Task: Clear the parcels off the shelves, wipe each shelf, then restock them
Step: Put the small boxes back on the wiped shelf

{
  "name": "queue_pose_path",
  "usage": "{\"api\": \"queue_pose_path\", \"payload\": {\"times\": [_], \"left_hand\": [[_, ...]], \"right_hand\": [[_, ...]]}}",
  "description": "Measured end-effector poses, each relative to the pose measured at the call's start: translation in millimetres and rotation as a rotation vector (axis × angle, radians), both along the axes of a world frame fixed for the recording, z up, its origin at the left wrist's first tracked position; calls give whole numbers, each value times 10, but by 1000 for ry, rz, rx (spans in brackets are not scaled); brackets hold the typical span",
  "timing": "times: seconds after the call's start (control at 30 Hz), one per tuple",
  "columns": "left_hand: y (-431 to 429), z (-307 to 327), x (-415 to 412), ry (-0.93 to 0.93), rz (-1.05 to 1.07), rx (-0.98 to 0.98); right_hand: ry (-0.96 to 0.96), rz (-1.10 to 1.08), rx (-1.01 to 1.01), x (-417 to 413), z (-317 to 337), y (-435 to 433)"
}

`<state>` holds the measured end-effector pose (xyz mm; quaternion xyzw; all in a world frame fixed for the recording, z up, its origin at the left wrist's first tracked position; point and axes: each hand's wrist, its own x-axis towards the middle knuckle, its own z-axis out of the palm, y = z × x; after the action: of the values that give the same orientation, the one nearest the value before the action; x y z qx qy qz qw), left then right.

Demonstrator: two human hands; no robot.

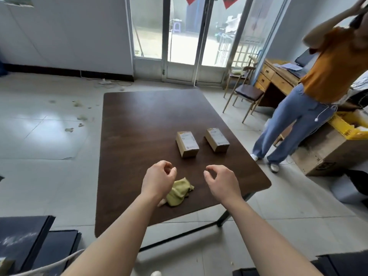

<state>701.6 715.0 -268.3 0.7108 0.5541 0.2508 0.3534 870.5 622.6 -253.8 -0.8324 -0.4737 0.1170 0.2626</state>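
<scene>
Two small brown cardboard parcels with white labels lie side by side on a dark wooden table [139, 120]: the left parcel [187, 144] and the right parcel [217, 139]. A crumpled yellow-green cloth [180, 192] lies near the table's front edge. My left hand [159, 179] hovers above the cloth's left part, fingers loosely curled, holding nothing. My right hand [221, 181] hovers to the right of the cloth, also loosely curled and empty. Both hands are short of the parcels. No shelf surface is plainly in view.
A person in an orange top and jeans [310, 100] stands right of the table. A big cardboard box [326, 154] with a yellow crate [350, 124], a chair [247, 94] and a wooden desk [276, 78] are at the right. Dark panels [25, 236] lie at bottom left. Glass doors [185, 36] stand behind.
</scene>
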Motion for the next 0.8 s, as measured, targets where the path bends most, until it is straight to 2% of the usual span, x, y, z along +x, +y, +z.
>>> {"api": "queue_pose_path", "payload": {"times": [0.4, 0.8], "left_hand": [[1045, -254, 884, 93, -72, -88], [1864, -762, 2095, 346, 34, -217]], "right_hand": [[34, -118, -71, 828, -257, 898], [19, -1, -172, 2048, -654, 1920]]}}
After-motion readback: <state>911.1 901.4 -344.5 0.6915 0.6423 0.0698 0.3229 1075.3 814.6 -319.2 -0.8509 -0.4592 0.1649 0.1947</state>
